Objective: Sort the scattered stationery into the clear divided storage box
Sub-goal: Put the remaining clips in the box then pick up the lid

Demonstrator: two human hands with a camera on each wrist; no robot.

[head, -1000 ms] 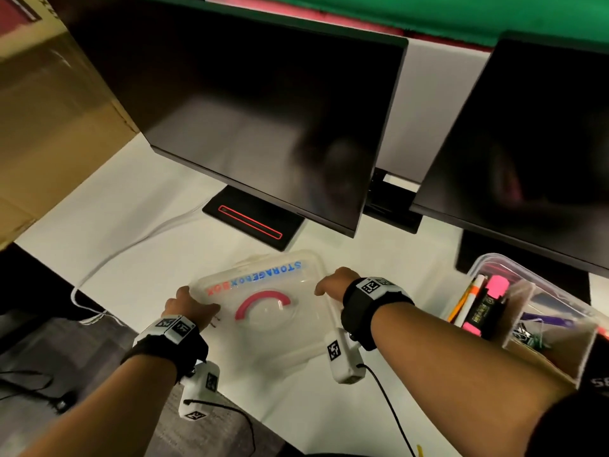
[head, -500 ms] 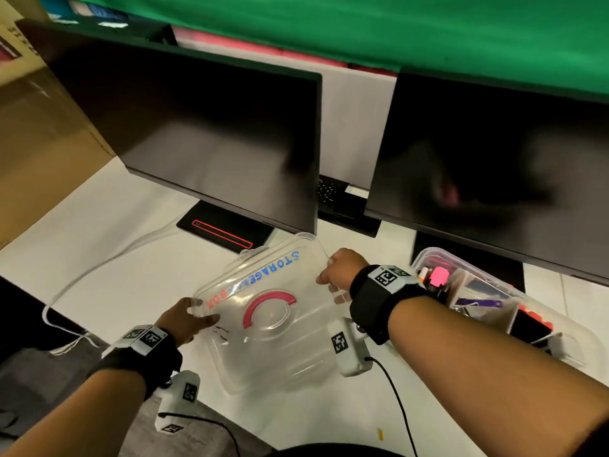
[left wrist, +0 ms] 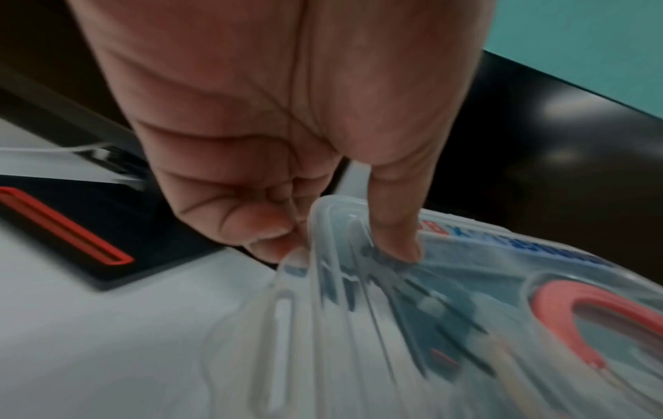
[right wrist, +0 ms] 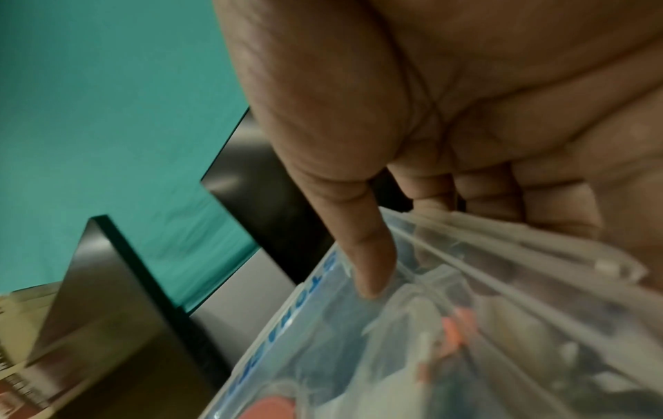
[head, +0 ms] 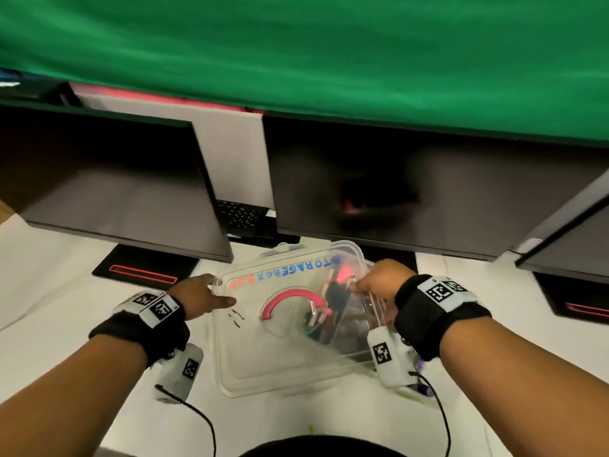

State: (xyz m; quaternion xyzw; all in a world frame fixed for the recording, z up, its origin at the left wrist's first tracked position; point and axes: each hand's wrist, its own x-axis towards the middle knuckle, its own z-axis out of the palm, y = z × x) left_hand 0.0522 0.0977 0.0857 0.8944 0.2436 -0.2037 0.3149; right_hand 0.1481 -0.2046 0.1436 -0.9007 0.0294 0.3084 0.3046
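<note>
A clear lid (head: 280, 354) printed "STORAGE BOX", with a red arc handle (head: 290, 298), hangs tilted between both hands. My left hand (head: 197, 293) pinches its left edge, thumb on top and fingers underneath (left wrist: 272, 224). At the right edge my right hand (head: 379, 278) grips the same way, its thumb (right wrist: 366, 255) lying on the lid (right wrist: 323, 340). The lid partly overlaps the clear divided storage box (head: 357, 255). Pink and dark stationery (head: 339, 291) shows blurred through the plastic. The box's compartments are mostly hidden.
Two dark monitors (head: 115, 192) (head: 412, 192) stand close behind, with black bases bearing red stripes (head: 145, 272) (head: 586, 308). A third screen edge (head: 566, 239) sits at the right. A green cloth (head: 329, 44) hangs behind. Wrist camera cables (head: 197, 413) trail over the white desk (head: 49, 258).
Both hands have carried the lid to the right, from bare desk left of the box to partly over the box. The lid has stayed tilted.
</note>
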